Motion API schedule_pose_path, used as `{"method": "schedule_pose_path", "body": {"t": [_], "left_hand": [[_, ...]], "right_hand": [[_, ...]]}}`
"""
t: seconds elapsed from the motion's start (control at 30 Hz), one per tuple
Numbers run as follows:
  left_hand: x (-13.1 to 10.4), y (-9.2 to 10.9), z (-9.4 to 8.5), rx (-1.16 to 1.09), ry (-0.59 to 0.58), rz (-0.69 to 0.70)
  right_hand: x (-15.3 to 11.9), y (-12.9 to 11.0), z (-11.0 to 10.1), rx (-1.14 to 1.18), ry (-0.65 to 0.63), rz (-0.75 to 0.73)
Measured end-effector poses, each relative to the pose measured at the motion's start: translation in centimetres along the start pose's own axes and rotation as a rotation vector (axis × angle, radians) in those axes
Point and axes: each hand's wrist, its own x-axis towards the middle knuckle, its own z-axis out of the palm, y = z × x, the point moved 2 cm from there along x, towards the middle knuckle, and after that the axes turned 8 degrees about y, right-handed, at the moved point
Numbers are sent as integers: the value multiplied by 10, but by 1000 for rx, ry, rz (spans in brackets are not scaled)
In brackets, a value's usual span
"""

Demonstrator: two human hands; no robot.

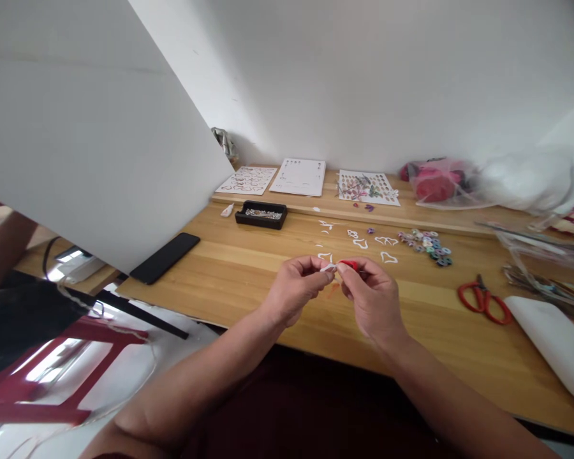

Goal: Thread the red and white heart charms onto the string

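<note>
Over the wooden table, both hands meet with their fingertips almost touching. My left hand (294,287) pinches a small white cut-out piece (327,268) between thumb and fingers. In my right hand (374,298) is a small red object (349,264), perhaps a wound thread; the fingers cover most of it. The right fingertips also reach the end of the white piece. Just beyond the hands lie several white outline cut-outs, among them a curved one (389,257) and a winged one (386,241). Below the fingers shows a blurred orange bit (333,291).
Small coloured rings (430,245) lie in a cluster at the right, with red-handled scissors (484,301) and a white case (552,341) nearer. A black tray (261,215) and a phone (165,257) are at the left. Printed sheets (298,177) rest on the raised ledge. A white panel (100,115) stands at left.
</note>
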Motion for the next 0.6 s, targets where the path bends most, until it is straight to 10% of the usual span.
{"method": "schedule_pose_path", "body": {"t": [0.6], "left_hand": [[3,0,-2,-56,58,80]], "right_hand": [[-11,-3,0,206,-151,227]]}}
